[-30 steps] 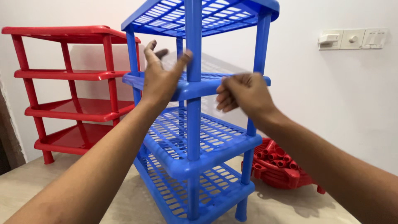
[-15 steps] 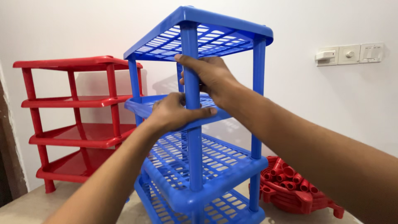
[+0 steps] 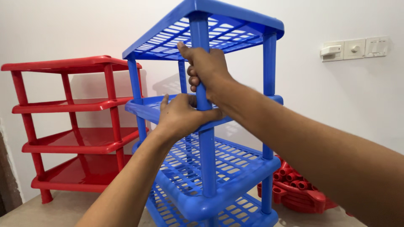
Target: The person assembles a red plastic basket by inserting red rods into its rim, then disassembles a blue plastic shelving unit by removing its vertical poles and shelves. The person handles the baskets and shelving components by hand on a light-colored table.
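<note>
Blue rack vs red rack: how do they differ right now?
The blue rack has slotted, see-through shelves; the red rack has solid ones. The blue rack is gripped by both hands, right hand around the front post, left hand on the second shelf's corner; the red rack stands untouched by the wall. The blue rack is nearer the camera. Both are four-tier plastic racks.

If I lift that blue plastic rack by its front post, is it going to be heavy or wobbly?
Probably light: the blue rack is thin slotted plastic shelves on slim posts. It may flex or wobble, since the posts look push-fitted. Being tall and narrow, it could tip; the right hand grips the front post while the left hand braces the second shelf.
</note>
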